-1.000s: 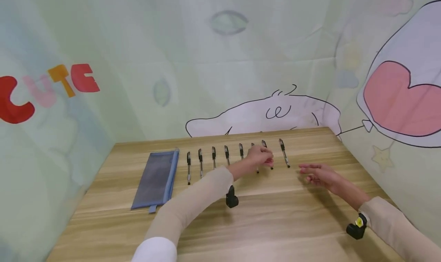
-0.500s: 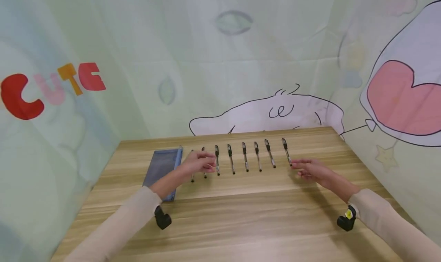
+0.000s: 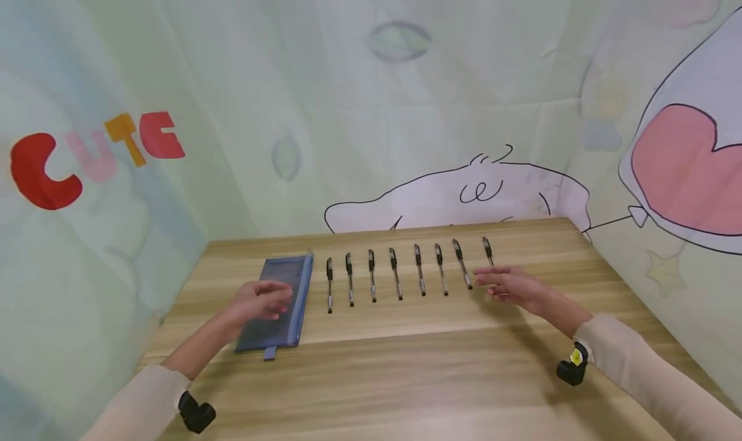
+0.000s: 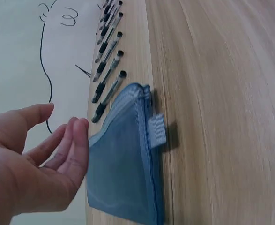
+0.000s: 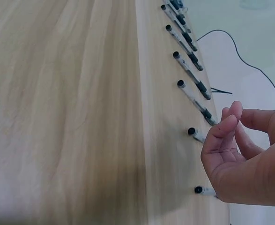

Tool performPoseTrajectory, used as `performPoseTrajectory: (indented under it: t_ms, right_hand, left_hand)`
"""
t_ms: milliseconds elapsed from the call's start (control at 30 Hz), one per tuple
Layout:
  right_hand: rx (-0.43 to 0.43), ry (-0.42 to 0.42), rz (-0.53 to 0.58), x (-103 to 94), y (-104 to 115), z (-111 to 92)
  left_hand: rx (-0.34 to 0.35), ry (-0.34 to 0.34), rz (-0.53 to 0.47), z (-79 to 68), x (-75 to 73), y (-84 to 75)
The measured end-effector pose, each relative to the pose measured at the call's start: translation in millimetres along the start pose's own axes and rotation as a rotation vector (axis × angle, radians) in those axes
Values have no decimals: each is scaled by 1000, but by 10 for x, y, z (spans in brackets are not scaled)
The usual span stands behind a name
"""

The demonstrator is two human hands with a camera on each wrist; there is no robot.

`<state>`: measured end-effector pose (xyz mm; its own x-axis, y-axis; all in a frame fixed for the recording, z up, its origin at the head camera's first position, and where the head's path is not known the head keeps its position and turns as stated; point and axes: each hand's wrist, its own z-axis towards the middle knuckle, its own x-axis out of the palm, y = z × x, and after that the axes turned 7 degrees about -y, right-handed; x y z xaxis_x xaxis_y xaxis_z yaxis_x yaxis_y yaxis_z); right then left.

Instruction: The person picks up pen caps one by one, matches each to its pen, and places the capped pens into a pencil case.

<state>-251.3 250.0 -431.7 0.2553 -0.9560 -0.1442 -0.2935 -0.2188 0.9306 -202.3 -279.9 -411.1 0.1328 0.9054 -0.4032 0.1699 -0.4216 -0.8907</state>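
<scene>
A flat blue mesh zipper pouch [image 3: 290, 330] lies on the wooden table at the left, its fabric tab pointing to the near side. My left hand [image 3: 257, 302] hovers over it, fingers loosely bent, holding nothing; in the left wrist view this hand [image 4: 39, 164] overlaps the edge of the pouch [image 4: 123, 168]. Several black-capped gel pens lie in a row right of the pouch, from the leftmost pen [image 3: 330, 280] to the rightmost pen [image 3: 487, 246]. Close over the right end of the row is my right hand [image 3: 513, 288], its relaxed fingers empty and covering the rightmost pen's lower part.
The wooden table [image 3: 394, 376] ends at the back against a printed curtain [image 3: 290, 106] with cartoon drawings. A black wrist camera [image 3: 197, 415] sits on the left sleeve, and another wrist camera [image 3: 572, 367] on the right one.
My left hand has swept left along the pen row, from its right part to the pouch. The right hand has shifted slightly left, now overlapping the last pen. The pens and pouch keep their arrangement.
</scene>
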Motion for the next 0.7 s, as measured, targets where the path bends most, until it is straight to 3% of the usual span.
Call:
performPoseTrajectory:
  t_ms: [267,567,700]
  right_hand:
    - [-18,57,4,201,119,144]
    - [-20,94,62,605,202,293]
    - [-28,137,79,763,213,382]
  left_hand:
    - [-9,-99,56,-47,-97,124]
    - [217,-216,435,75,70,245]
    - [283,-260,605,86,190,254]
